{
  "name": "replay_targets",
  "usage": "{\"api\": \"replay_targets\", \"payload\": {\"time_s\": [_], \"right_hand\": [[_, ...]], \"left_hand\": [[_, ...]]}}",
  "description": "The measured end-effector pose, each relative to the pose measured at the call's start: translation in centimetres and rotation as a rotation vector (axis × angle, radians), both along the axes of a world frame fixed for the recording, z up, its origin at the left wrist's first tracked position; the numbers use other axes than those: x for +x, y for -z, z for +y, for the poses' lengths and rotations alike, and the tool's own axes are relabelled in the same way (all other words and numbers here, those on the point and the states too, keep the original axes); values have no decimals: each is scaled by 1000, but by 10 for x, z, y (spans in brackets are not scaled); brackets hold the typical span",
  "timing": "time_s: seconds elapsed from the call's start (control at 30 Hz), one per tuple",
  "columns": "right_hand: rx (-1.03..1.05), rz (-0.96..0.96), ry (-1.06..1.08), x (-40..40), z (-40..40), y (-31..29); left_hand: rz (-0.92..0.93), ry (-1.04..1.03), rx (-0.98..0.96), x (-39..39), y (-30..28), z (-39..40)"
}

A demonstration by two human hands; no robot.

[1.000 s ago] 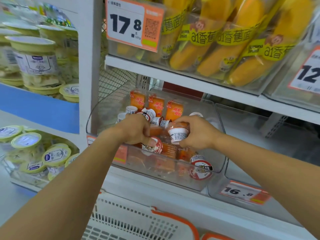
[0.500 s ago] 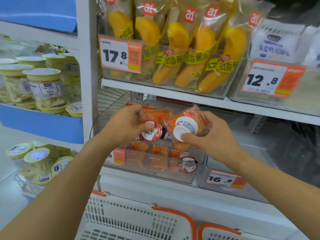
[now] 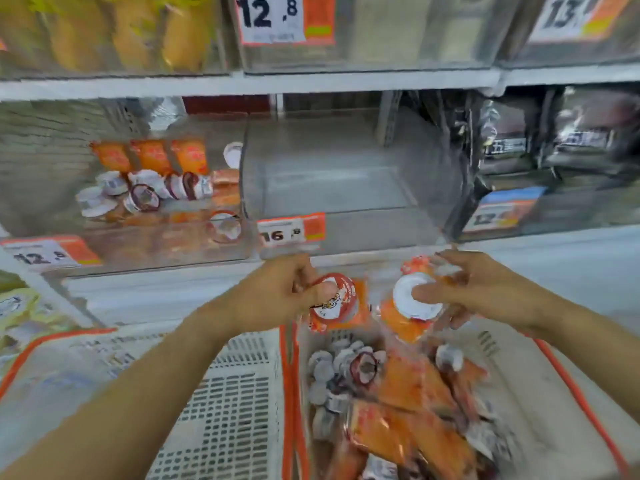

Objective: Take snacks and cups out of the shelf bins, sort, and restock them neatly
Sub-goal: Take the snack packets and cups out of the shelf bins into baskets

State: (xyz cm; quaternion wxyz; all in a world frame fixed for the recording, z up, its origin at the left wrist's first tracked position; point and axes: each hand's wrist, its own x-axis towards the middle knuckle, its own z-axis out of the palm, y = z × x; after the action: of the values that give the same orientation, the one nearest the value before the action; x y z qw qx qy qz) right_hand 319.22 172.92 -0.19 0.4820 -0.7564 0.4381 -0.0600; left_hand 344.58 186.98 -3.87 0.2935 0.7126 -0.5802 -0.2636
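Head view, blurred: both forearms reach forward over the basket [image 3: 568, 382]. Left hand [image 3: 277, 294] curls its fingers around a red-lidded cup [image 3: 334, 301]. Right hand [image 3: 481, 292], fingers spread yet bent, holds an orange snack pack [image 3: 408, 313] beside it.

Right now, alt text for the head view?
Both hands hold orange snack packs with cups above a white basket already piled with the same goods: the left hand grips a red-lidded cup pack, the right hand a white-based one. More remain in the clear shelf bin behind.
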Motion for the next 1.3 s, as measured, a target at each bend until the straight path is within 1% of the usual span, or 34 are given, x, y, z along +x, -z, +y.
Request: {"api": "replay_targets", "payload": {"time_s": [0.07,0.1,0.17,0.23,0.33,0.37,0.43,0.47,0.5,0.57,0.6,0.67,0.73,0.77,0.83,0.87,1.0,1.1,1.2,1.27,1.3], "right_hand": [[60,114,35,-26,-19,31],[57,174,25,-34,-26,44],[-33,314,-66,-46,-38,66],[-121,470,-196,-54,-47,83],[-59,650,-379,-65,-59,107],[-63,693,-422,-67,-62,114],[-187,710,-463,-68,-67,123],[-251,683,-471,-65,-68,123],[-277,649,-479,-61,-68,121],[-240,595,-505,-50,-68,112],[-216,584,-524,-44,-68,107],[-223,590,-576,-32,-66,98],[-283,589,-604,-21,-62,88],[-307,567,-597,-15,-60,82],[-351,462,-553,-3,-54,66],[-380,388,-521,3,-50,58],[-510,22,-374,37,-29,28],[-543,-210,-345,79,-6,1],[-612,-338,-417,135,19,-32],[-676,-352,-491,179,32,-48],[-704,-341,-529,203,37,-53]], "left_hand": [[40,11,81,-33,50,-21],[24,-3,118,-51,74,-30],[-28,-54,156,-88,112,-43],[5,-110,179,-120,143,-50],[97,-202,200,-149,176,-55],[72,-218,185,-153,183,-56],[-64,-254,159,-159,189,-58],[-85,-253,168,-161,185,-59],[-46,-229,197,-162,182,-60],[57,-105,332,-165,171,-58],[70,-30,397,-167,166,-57],[87,80,467,-166,158,-54],[66,109,446,-153,142,-57],[9,103,406,-141,130,-60],[-137,60,316,-111,96,-63],[-174,31,272,-94,76,-63],[-227,-118,100,-20,-2,-45],[-339,-304,-65,34,-41,-21],[-403,-515,-198,88,-55,7],[-437,-615,-191,122,-53,22],[-461,-645,-146,137,-51,29]]}}
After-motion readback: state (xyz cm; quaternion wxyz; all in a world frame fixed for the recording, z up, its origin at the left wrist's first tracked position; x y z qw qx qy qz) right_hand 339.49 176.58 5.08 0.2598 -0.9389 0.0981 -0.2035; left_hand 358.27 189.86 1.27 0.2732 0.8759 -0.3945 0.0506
